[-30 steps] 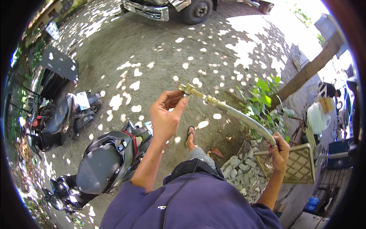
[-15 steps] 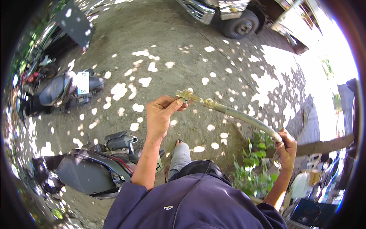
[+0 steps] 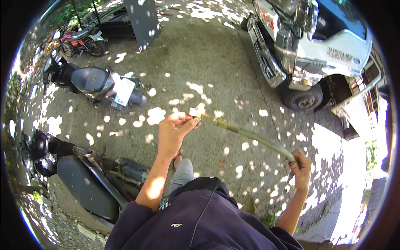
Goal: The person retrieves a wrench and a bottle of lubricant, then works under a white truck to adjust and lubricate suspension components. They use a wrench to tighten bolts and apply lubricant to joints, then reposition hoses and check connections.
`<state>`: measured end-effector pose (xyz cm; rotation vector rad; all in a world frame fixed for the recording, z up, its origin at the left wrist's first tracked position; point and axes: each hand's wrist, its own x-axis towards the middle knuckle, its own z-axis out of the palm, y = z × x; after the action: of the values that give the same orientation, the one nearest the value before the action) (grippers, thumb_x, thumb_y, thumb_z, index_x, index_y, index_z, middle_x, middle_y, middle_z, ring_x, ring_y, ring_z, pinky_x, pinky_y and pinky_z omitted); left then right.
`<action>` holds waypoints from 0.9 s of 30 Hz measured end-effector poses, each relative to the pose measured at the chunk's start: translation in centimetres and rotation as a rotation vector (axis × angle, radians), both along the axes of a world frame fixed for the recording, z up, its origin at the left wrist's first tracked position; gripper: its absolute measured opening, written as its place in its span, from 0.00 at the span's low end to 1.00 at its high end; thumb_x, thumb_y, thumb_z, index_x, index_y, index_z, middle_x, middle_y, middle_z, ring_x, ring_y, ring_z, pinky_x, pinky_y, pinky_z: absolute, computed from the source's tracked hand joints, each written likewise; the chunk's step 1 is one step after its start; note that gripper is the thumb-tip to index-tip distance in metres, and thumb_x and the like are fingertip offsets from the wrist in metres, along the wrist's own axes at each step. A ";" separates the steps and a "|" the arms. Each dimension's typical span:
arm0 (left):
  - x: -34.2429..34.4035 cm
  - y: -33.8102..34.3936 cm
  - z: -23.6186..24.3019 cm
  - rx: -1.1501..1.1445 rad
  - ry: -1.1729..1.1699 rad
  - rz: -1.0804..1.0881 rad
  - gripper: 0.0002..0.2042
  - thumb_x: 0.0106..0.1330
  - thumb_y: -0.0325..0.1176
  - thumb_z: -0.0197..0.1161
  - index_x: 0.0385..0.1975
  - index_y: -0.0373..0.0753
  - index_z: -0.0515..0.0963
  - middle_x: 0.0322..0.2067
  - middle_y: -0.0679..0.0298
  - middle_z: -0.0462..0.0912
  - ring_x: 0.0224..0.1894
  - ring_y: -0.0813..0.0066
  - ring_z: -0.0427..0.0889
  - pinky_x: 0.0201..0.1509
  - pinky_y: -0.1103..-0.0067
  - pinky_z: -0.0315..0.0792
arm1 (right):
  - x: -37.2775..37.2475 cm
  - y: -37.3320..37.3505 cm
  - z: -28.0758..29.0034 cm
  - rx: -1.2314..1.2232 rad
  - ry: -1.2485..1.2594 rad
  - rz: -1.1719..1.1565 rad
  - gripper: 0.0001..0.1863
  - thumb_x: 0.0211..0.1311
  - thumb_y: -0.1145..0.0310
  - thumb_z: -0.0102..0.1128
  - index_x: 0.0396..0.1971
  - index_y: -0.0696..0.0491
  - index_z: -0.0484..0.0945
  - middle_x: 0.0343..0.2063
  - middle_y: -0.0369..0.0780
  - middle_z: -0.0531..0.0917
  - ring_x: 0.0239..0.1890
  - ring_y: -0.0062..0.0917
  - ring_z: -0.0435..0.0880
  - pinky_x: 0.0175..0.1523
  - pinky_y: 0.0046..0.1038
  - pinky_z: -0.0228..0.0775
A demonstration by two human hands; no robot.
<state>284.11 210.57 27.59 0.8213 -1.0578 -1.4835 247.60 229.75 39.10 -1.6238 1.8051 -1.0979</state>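
A greyish hose (image 3: 262, 142) with metal couplings along its near part slants across the middle of the head view. My left hand (image 3: 175, 131) pinches the pale brass-coloured fitting (image 3: 197, 113) at the hose's left end between thumb and fingers. My right hand (image 3: 300, 170) is closed around the hose at its right end, where it bends down and is partly hidden by the fingers. Both forearms come up from beside my dark shirt.
A black scooter (image 3: 85, 187) stands close at lower left, with another scooter (image 3: 89, 79) and a red motorbike (image 3: 82, 41) beyond. A grey panel (image 3: 141, 21) stands at the top. A white truck (image 3: 321, 58) is at upper right. Dappled concrete ground (image 3: 204, 58) lies between.
The view has swung forward and right over the ground: the truck looms larger at upper right, and the plants and rubble have mostly left view. Both hands keep hold of the hose.
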 end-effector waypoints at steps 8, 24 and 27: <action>3.9 -14.0 2.2 -0.002 0.008 0.049 0.07 0.66 0.26 0.70 0.38 0.28 0.83 0.33 0.55 0.88 0.36 0.72 0.88 0.45 0.78 0.82 | 0.3 -19.0 0.5 -0.037 -0.008 0.139 0.25 0.66 0.49 0.65 0.34 0.60 0.78 0.25 0.32 0.73 0.25 0.15 0.67 0.28 0.22 0.54; -2.7 -31.2 4.6 -0.009 0.135 0.356 0.05 0.66 0.24 0.64 0.37 0.30 0.82 0.32 0.61 0.87 0.34 0.79 0.84 0.44 0.79 0.77 | -7.4 -45.8 -1.8 -0.010 -0.180 0.314 0.20 0.70 0.55 0.63 0.36 0.60 0.77 0.26 0.31 0.72 0.27 0.12 0.64 0.31 0.19 0.53; -5.4 -34.4 6.1 -0.220 -0.081 0.454 0.07 0.63 0.25 0.69 0.37 0.30 0.81 0.30 0.62 0.86 0.33 0.81 0.82 0.42 0.81 0.76 | -9.6 -50.6 -1.6 -0.021 -0.160 0.370 0.22 0.69 0.51 0.63 0.38 0.58 0.77 0.26 0.30 0.73 0.23 0.09 0.63 0.26 0.16 0.50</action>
<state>278.73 176.20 33.69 0.8983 -0.9926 -0.9419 238.00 179.19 37.52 -1.7391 1.3282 -1.0430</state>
